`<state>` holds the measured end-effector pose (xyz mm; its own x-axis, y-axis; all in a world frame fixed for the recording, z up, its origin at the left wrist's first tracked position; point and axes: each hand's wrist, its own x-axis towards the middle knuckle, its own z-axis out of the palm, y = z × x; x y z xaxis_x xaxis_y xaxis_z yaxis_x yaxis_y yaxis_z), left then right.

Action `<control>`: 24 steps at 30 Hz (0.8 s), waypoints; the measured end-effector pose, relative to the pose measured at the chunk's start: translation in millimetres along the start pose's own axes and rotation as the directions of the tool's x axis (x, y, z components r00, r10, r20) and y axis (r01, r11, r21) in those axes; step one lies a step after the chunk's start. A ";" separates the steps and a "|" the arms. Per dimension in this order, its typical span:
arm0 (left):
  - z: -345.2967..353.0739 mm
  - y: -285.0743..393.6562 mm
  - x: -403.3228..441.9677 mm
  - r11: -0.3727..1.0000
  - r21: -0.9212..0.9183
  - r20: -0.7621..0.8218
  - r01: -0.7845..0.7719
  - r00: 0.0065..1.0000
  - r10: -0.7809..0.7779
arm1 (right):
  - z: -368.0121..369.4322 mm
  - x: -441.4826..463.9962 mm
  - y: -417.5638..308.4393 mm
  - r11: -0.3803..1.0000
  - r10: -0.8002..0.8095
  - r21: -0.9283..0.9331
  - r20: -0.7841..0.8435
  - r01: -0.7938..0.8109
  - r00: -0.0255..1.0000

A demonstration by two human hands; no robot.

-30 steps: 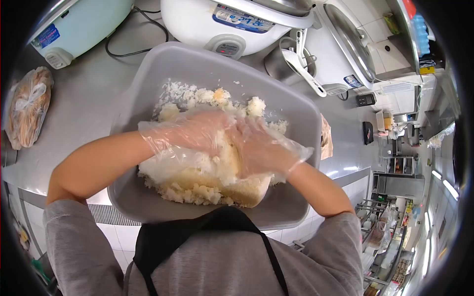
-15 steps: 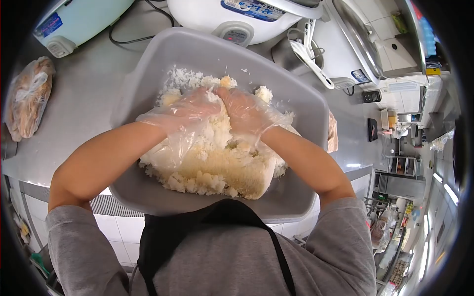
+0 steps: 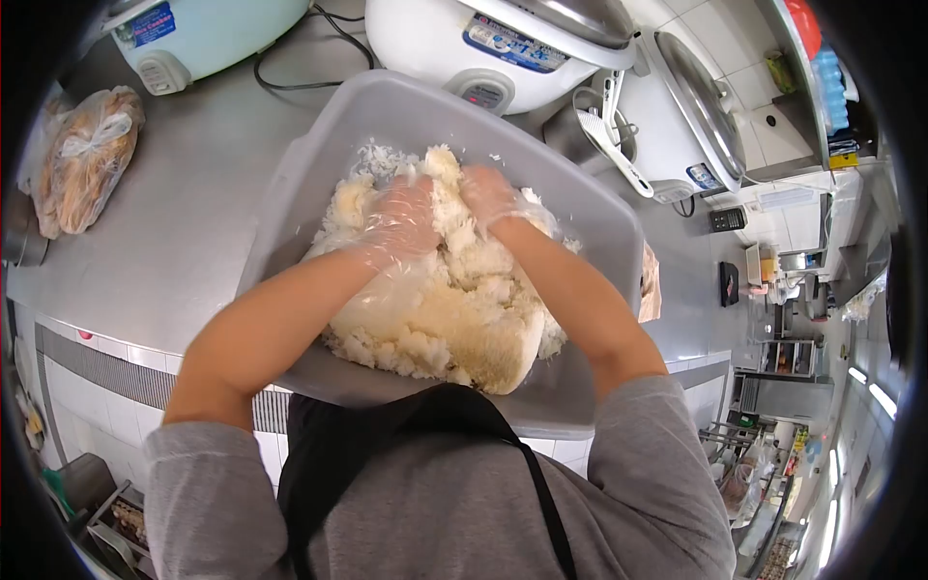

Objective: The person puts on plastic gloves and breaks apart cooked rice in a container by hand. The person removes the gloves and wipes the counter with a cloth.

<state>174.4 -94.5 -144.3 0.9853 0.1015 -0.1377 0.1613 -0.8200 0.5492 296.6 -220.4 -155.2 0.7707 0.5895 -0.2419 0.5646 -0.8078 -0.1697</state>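
A large mass of cooked rice (image 3: 435, 319), packed into a block at the front and crumbled at the back, lies in a grey plastic tub (image 3: 319, 145). Both my hands wear clear plastic gloves. My left hand (image 3: 402, 215) is closed on the rice in the back part of the heap, its fingertips sunk out of sight. To its right, my right hand (image 3: 491, 196) also grips rice, with fingers curled down into it. A ridge of loose clumps rises between the two hands. Some grains stick to the gloves and the tub's back wall.
Behind the tub stand a white rice cooker (image 3: 454, 48), a pale green one (image 3: 213, 34) and another white cooker (image 3: 667, 106). White paddles (image 3: 614, 145) rest at a metal pot (image 3: 570, 130). A tied plastic bag of brownish food (image 3: 92, 159) lies left on the steel counter (image 3: 193, 213).
My hands, close together before, have moved apart, and rice clumps now show between them. The view has shifted slightly, so the tub and cookers sit a little further right and lower.
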 end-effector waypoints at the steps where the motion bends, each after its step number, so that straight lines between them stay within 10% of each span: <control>1: -1.9 -3.3 3.4 0.999 -0.035 0.016 -0.026 1.000 0.027 | -5.2 -9.3 -1.0 0.997 -0.032 0.062 -0.039 0.034 0.999; 6: 15.6 -30.2 27.5 0.983 -0.142 -0.069 -0.121 0.991 0.112 | -42.2 -99.0 -4.5 0.911 -0.206 0.376 0.053 0.172 0.977; 9: -8.8 -7.1 25.3 0.997 -0.080 0.070 -0.022 0.997 0.028 | -66.2 -138.5 -1.0 0.957 -0.237 0.225 0.248 0.182 0.939; 13: -17.1 -9.5 43.1 0.942 -0.285 0.237 0.176 0.965 -0.109 | -38.5 -134.4 -3.1 0.959 -0.173 -0.223 0.038 0.177 0.984; 18: 8.3 -0.9 42.3 0.715 -0.636 0.202 0.288 0.957 -0.206 | -29.6 -79.5 -14.4 0.992 0.053 -0.122 0.079 -0.043 0.995; 24: 4.1 9.5 12.2 0.988 -0.151 0.300 -0.006 0.953 0.052 | -1.3 -39.3 33.1 0.987 0.009 0.162 -0.135 0.014 0.991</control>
<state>187.7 -103.4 -144.1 0.9298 -0.1144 -0.3499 0.1622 -0.7259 0.6684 285.3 -270.3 -150.0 0.8084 0.5779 -0.1116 0.5197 -0.7899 -0.3256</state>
